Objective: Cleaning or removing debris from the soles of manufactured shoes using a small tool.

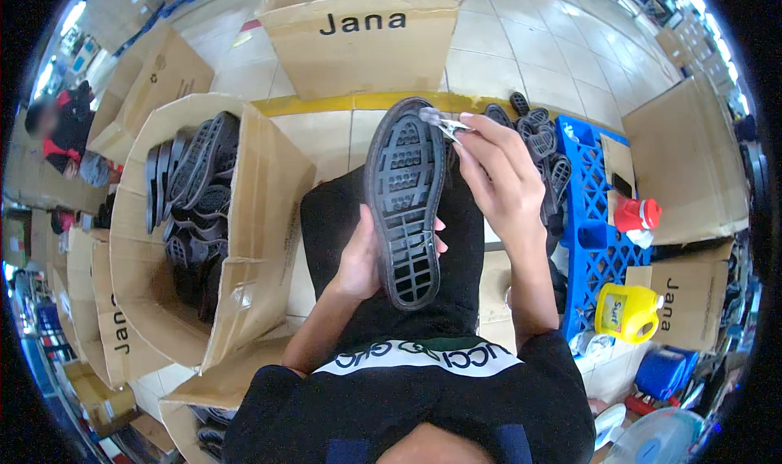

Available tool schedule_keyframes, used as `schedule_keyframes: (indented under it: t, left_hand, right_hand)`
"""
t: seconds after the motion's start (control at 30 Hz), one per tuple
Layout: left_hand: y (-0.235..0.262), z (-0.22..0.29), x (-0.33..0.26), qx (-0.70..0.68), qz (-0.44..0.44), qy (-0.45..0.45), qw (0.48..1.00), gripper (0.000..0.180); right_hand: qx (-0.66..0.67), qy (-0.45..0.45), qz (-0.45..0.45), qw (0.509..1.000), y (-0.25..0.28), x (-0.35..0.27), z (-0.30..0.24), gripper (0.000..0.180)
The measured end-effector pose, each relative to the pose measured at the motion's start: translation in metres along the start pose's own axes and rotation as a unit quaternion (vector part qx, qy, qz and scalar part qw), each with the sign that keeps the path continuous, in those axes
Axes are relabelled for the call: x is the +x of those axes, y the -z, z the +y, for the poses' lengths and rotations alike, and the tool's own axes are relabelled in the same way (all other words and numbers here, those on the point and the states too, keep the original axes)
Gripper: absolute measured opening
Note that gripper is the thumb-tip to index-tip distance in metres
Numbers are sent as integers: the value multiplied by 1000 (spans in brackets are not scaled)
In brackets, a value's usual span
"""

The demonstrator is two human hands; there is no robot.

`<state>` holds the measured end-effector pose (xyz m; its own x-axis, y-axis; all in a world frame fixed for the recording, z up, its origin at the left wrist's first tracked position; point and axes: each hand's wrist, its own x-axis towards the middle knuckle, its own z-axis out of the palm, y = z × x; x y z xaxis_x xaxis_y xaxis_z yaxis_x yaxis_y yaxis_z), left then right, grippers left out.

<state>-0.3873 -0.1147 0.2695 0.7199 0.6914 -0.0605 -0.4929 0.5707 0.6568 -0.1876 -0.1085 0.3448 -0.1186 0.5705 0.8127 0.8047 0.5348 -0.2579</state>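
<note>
Fingers of the right hand (507, 171) are pinched together on a small pale tool (451, 127) with a whitish tuft (430, 115) at its tip; whether tool and tuft are one piece is too small to tell. The tuft is at the rim of a dark shoe sole (402, 197), on the right of its far end. Lower down, the left hand (358, 256) is clamped on the sole, thumb along the left side, fingertips showing past the right. The sole is held above the black trousers (334, 228), broad end away from the body.

Pressing hard at that far end, well apart from the left hand's hold, could tip the sole. A loose pinch might let the tuft skid off the rim onto the tread, and a tuft too wet could drip there.

To the left, a cardboard box (265, 244) holds more soles (199, 162). To the right, past loose soles (539, 138), are a blue pallet (580, 237), a red bottle (637, 215) and a yellow jug (627, 313); a wide elbow swing might knock these.
</note>
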Motion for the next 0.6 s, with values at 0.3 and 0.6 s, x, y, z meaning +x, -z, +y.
schedule_keyframes:
  t: [0.3,0.6]
  left_hand:
    - [15,-11,-15,2,68,24,997,85]
    - [49,-51,-10,51,78,65,994,75]
  right_hand:
    - [200,-380,244,869,52,-106,40,17]
    - [-121,-633,191,741,140,-431,39,14]
